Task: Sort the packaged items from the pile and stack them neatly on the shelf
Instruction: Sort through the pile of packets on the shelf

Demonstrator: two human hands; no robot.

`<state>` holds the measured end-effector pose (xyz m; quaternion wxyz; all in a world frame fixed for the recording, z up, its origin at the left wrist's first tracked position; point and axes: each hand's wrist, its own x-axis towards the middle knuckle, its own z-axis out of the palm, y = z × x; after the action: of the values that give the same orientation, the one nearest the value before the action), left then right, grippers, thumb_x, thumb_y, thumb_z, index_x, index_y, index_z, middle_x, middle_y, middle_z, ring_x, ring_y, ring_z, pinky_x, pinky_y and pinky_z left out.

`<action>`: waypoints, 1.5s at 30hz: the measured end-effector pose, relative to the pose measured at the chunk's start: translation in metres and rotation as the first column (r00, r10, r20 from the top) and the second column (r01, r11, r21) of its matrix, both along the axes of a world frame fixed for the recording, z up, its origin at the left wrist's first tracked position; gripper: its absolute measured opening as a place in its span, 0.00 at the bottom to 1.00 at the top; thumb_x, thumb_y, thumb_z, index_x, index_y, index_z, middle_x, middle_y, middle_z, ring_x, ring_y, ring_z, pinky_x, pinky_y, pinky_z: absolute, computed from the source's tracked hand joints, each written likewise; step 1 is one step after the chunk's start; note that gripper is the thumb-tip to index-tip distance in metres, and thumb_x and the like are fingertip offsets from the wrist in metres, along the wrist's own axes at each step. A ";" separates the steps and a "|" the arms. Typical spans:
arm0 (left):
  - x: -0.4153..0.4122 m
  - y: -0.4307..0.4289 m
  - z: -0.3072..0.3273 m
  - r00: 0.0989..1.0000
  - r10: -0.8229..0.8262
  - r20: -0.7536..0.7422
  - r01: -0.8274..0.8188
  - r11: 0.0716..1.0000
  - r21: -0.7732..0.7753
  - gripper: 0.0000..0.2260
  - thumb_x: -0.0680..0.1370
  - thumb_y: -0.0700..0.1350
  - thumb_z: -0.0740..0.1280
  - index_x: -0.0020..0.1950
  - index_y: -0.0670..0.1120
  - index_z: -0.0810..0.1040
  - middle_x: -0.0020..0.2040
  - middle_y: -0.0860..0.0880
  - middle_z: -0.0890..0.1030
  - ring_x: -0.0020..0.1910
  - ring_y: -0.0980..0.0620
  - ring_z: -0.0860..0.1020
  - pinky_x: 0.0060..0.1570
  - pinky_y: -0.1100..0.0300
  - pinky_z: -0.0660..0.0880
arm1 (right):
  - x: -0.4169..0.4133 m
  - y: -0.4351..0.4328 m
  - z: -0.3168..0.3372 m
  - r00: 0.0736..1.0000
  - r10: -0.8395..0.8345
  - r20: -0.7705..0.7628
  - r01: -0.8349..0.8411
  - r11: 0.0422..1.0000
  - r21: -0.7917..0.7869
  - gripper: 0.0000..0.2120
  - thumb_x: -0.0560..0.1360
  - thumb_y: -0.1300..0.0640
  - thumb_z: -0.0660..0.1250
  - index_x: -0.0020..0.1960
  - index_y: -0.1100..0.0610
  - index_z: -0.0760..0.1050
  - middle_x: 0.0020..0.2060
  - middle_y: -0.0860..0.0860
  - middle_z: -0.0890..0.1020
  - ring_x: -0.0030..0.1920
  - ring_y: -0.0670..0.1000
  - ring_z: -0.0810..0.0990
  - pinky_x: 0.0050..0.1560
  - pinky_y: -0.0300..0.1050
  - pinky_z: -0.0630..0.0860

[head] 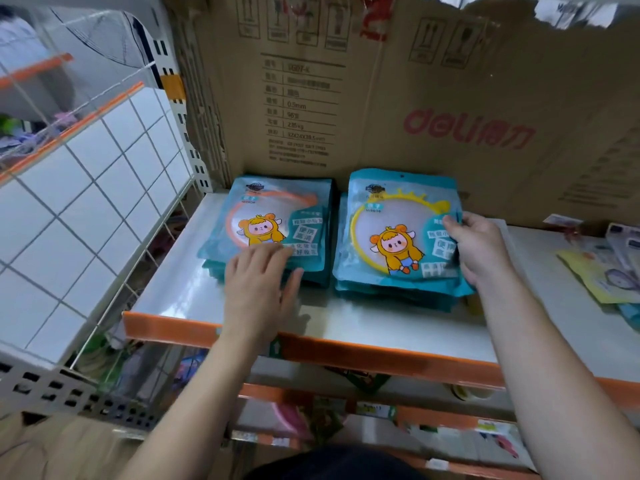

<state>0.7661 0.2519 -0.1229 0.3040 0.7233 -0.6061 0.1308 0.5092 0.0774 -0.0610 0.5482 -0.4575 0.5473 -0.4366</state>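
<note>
Head view: just before the cardboard box (381,98), left stack (273,220) and right stack (398,237) of teal packets share the shelf (346,320). Left hand (259,289) lies flat, fingers straight, on left stack's near edge; right hand (481,247) grips right stack's outer edge; bare shelf fronts both

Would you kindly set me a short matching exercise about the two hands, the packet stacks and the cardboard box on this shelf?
Things:
1. left hand
2. right hand
3. cardboard box
4. orange-ring stack

States:
a. stands behind both stacks
b. grips the yellow-ring stack at its right edge
c. sits left of the yellow-ring stack on the shelf
d. rests flat, fingers straight, on a stack's front

Pairs: 1-d, 2-b, 3-a, 4-c
</note>
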 end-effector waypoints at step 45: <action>-0.193 -0.074 0.035 0.915 -0.393 0.091 0.381 0.916 0.128 0.17 0.80 0.52 0.57 0.58 0.45 0.78 0.55 0.46 0.79 0.55 0.41 0.77 0.62 0.43 0.69 | -0.177 0.077 -0.018 0.559 -0.306 -0.771 -0.115 0.892 -0.437 0.14 0.78 0.55 0.65 0.62 0.58 0.76 0.56 0.55 0.78 0.57 0.55 0.76 0.56 0.47 0.72</action>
<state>0.5727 0.1783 -0.0878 0.2492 0.5954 -0.7600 0.0767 0.3319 0.1544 -0.0789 0.0853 -0.6872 0.6498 -0.3136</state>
